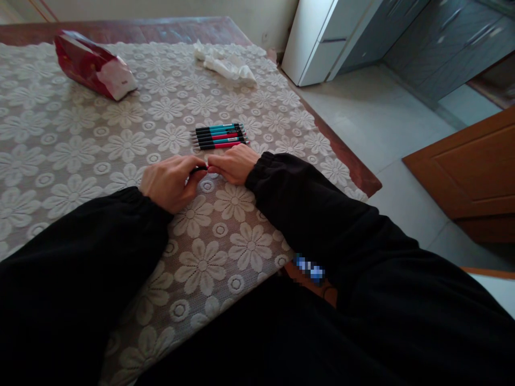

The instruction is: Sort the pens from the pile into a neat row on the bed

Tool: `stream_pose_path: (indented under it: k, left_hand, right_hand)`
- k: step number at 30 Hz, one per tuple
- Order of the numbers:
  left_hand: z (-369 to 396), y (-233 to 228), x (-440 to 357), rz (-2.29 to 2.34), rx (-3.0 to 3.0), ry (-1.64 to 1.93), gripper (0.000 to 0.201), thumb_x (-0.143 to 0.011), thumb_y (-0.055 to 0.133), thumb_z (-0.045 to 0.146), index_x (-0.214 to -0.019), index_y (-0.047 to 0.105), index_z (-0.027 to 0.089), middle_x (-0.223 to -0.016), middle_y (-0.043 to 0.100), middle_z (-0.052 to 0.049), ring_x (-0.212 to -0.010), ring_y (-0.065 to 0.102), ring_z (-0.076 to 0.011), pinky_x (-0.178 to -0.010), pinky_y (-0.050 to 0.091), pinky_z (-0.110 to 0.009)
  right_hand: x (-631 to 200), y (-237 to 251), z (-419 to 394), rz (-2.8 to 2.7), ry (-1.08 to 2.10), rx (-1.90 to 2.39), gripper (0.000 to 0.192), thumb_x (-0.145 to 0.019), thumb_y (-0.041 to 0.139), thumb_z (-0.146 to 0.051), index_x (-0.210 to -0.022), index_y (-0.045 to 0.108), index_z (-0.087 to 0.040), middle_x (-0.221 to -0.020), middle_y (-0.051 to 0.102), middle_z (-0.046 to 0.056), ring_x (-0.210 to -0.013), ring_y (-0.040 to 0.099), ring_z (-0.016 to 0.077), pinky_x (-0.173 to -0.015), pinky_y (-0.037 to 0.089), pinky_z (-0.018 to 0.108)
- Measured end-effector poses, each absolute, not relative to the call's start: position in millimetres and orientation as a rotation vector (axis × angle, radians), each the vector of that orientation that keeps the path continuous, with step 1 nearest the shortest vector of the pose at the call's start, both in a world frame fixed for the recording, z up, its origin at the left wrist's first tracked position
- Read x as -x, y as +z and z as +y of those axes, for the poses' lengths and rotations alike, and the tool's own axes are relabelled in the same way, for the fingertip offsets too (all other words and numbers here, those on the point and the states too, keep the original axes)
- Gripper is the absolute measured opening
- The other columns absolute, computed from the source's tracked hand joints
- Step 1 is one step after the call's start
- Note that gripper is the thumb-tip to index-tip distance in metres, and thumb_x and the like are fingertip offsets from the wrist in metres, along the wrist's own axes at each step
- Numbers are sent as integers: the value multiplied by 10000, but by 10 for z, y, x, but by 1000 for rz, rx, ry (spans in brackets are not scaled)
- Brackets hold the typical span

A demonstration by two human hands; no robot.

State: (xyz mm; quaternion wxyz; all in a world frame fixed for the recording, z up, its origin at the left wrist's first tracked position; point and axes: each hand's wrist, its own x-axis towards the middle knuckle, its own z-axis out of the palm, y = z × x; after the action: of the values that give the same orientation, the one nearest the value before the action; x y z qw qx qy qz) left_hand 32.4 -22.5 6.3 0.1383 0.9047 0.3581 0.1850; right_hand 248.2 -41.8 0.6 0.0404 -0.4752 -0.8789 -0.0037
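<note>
My left hand (171, 182) is closed around the black end of a pen (199, 169), most of which is covered by fingers. From the other side, my right hand (233, 162) pinches the same pen, and a bit of red shows between the two hands. Just beyond my right hand, several pens (219, 136) lie side by side in a tight row. They have black front parts, teal or red barrels and grey tips pointing left.
A lace tablecloth (201, 265) with flowers covers the wooden table (193, 29). Toward the back stand a red package (90, 64) and a crumpled white plastic wrapper (227, 64). Right of the table are a white fridge (314, 48) and a brown wooden door (466, 166).
</note>
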Motion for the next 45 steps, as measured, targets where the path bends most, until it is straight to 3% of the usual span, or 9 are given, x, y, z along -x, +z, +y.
stream_pose_path:
  k: [5,10,17,23,28,32,34,39,45]
  left_hand:
    - [-229,75,-342,1105,-2690,416,302,-943,466,390,-1051,713,253,-862,713,-67,-790,647,-275,-652,407,-357]
    - [-210,81,-339,1141,-2691,338,410,-993,373,404,-842,714,232,-614,598,-38,-609,557,-213,-595,340,-345]
    - [-208,87,-334,1088,-2508,733,303,-864,615,453,-1089,693,266,-942,712,-39,-732,608,-209,-699,452,-346]
    - [-169,61,-320,1168,-2548,601,325,-959,468,445,-877,714,248,-720,661,-33,-696,615,-210,-659,451,-327]
    - [-181,61,-331,1099,-2546,715,310,-880,604,431,-1123,678,252,-975,715,-47,-819,643,-222,-741,483,-332]
    - [-190,71,-337,1115,-2531,616,222,-886,571,414,-915,722,254,-804,684,-48,-778,633,-237,-693,470,-341]
    - [-190,75,-339,1130,-2525,598,240,-901,544,410,-886,727,255,-770,676,-48,-767,633,-234,-676,467,-337]
    - [-187,59,-335,1084,-2532,672,300,-840,647,422,-1091,704,267,-905,712,-40,-798,639,-227,-701,483,-335]
    - [-149,33,-327,1120,-2497,648,239,-907,558,408,-835,727,255,-791,682,-49,-819,637,-237,-682,458,-332]
  right_hand:
    - [-2431,36,-476,-2685,-56,1544,516,-1075,232,-493,-1107,637,-175,-764,644,50,-588,450,137,-590,200,319]
    - [-2429,6,-488,-2701,-129,1507,508,-1076,230,-490,-1097,635,-184,-777,659,46,-613,466,149,-594,208,312]
    - [-2496,-63,-453,-2518,-88,1303,456,-1082,244,-402,-1076,628,-156,-898,676,53,-718,539,145,-635,262,286]
    - [-2515,-110,-434,-2517,5,1193,408,-1071,286,-390,-1161,619,-172,-998,690,59,-792,577,153,-664,310,283]
    - [-2494,-60,-472,-2473,-24,1273,446,-1070,282,-410,-1098,649,-158,-953,695,58,-758,556,150,-647,306,290]
    - [-2505,-48,-454,-2500,-24,1268,507,-1076,256,-444,-951,665,-172,-862,685,49,-712,516,140,-635,303,304]
    - [-2515,-67,-430,-2509,0,1209,471,-1075,274,-434,-980,657,-176,-883,683,50,-745,531,139,-662,323,297]
    - [-2520,-105,-407,-2478,32,1186,335,-1069,335,-354,-1093,599,-148,-984,678,57,-792,563,149,-671,319,285]
    - [-2520,-76,-429,-2539,18,1208,351,-1068,364,-400,-1167,605,-165,-1058,687,55,-793,556,145,-641,281,291]
